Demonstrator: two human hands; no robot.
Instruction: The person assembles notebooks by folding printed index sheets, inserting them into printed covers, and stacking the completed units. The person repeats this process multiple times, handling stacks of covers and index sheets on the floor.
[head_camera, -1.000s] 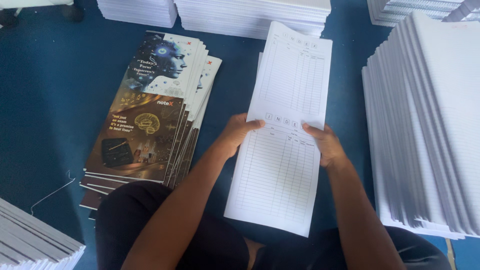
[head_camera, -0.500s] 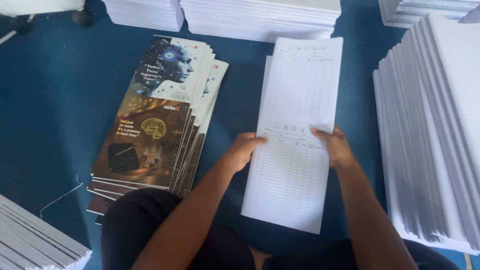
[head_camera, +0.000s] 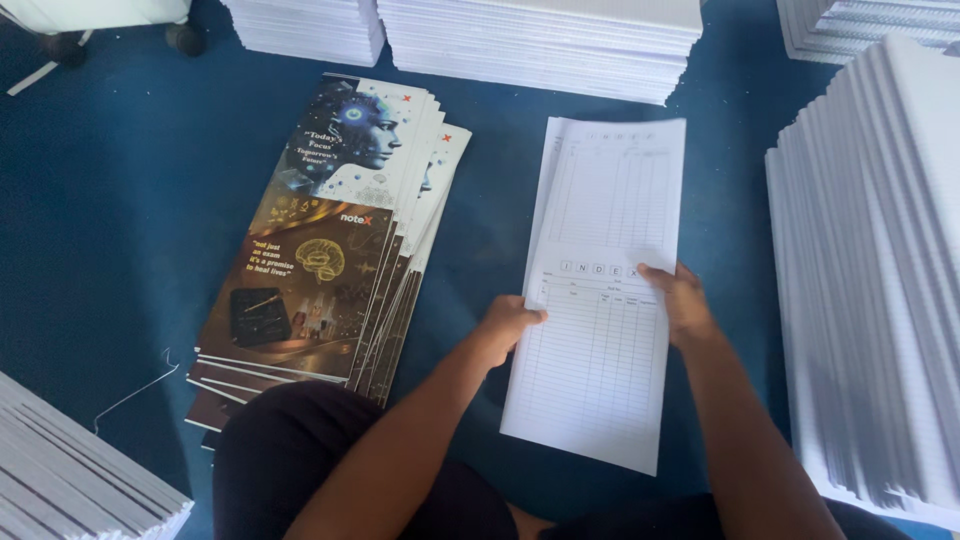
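Ruled index sheets (head_camera: 600, 300) pinched mid-length by left hand (head_camera: 508, 325) and right hand (head_camera: 683, 300), held over blue floor (head_camera: 120, 200). Squaring step; next, judged: place on printed covers (head_camera: 320, 240).

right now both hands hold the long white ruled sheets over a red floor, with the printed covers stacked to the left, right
Not quite: the head view shows a blue floor, not red. Both the left hand and the right hand do hold the long white ruled sheets, with the stack of printed covers to their left.
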